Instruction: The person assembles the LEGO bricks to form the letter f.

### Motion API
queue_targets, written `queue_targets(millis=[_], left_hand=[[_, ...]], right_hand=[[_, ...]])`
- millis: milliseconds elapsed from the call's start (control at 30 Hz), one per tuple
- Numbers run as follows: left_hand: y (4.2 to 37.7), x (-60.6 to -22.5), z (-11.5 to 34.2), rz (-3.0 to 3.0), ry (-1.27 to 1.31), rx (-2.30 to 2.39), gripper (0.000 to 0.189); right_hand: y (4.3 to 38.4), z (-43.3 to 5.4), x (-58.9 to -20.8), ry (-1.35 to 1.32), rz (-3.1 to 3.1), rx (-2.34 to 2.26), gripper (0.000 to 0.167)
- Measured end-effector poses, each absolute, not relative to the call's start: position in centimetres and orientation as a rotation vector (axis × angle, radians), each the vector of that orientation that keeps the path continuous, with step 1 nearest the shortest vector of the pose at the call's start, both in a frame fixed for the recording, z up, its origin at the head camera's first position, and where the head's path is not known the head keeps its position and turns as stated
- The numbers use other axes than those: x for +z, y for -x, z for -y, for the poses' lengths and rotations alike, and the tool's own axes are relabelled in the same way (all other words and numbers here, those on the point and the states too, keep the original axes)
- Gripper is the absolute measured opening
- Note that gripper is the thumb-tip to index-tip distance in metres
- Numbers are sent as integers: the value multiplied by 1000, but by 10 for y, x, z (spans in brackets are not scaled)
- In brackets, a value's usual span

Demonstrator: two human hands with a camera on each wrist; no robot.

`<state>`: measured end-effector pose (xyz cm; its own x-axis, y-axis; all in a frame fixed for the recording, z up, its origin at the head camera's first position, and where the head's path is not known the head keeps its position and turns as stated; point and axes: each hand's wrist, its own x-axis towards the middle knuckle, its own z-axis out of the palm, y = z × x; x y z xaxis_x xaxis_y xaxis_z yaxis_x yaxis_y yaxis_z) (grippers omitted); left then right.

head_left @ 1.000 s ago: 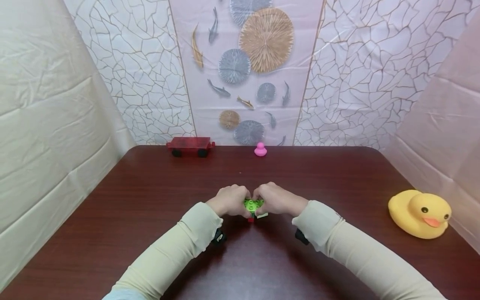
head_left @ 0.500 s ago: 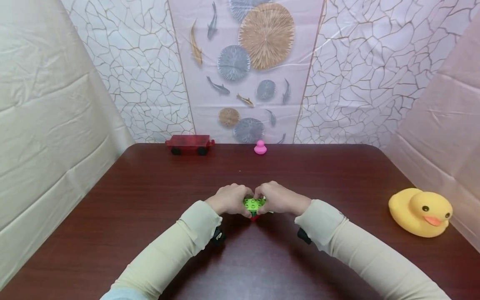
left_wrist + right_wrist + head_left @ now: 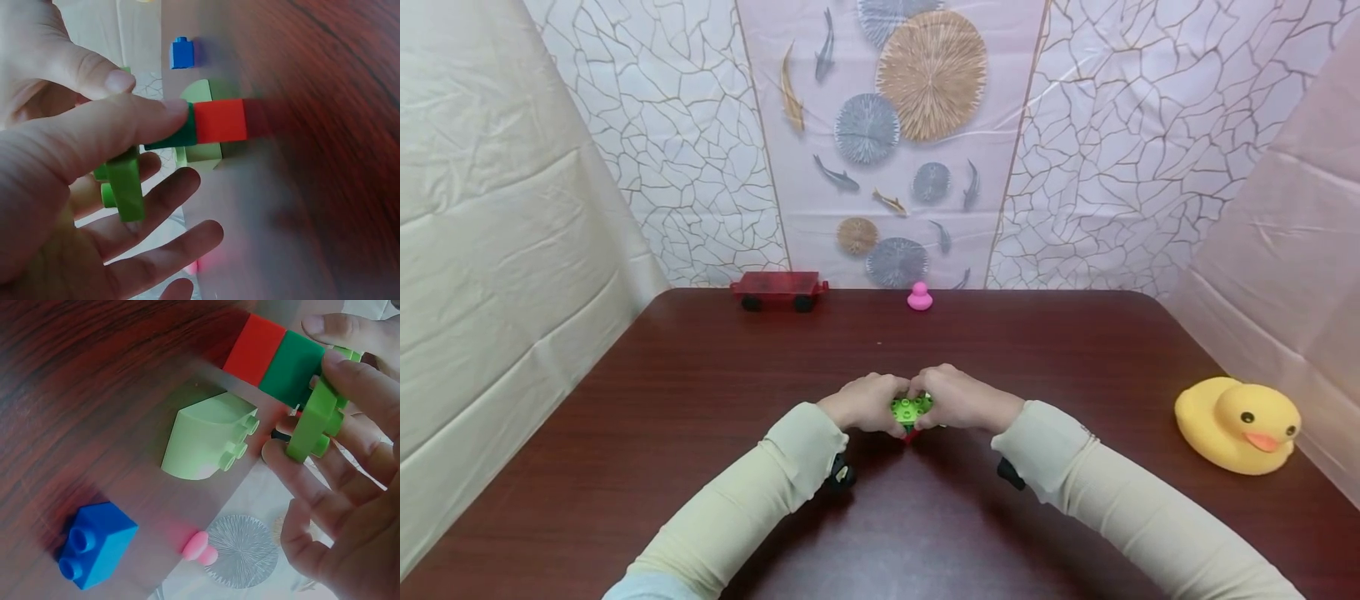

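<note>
Both hands meet at the middle of the table round a small stack of toy building bricks. On top is a studded lime green brick (image 3: 907, 410), above a dark green brick (image 3: 292, 369) and a red brick (image 3: 253, 350). My left hand (image 3: 871, 404) pinches the lime green brick from the left, its thumb overlapping the dark green one in the left wrist view. From the right, my right hand (image 3: 957, 398) grips the same brick between thumb and fingers. Beyond the stack, a pale green curved brick (image 3: 203, 440) lies on the table; the hands mostly hide it from the head view.
A blue brick (image 3: 97, 544) lies near the pale green one. At the table's far edge stand a red wheeled wagon (image 3: 778, 287) and a pink duck (image 3: 920, 297). A large yellow duck (image 3: 1236, 425) sits at the right. Cloth hangs round the table (image 3: 662, 367).
The brick stack has turned a little between the hands. My left hand has shifted slightly right, towards the right hand. The wagon and ducks have stayed in place.
</note>
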<state>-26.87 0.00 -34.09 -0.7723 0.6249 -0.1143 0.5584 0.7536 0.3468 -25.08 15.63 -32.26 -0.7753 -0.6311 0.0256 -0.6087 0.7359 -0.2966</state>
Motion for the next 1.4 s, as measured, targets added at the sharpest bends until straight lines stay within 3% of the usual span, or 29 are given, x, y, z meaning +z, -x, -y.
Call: queue_targets(millis=[1400], left_hand=[[264,-337,-7,-2796,-821,399,37]], right_hand=[[252,-162,-322,926,-2786,-520,23]])
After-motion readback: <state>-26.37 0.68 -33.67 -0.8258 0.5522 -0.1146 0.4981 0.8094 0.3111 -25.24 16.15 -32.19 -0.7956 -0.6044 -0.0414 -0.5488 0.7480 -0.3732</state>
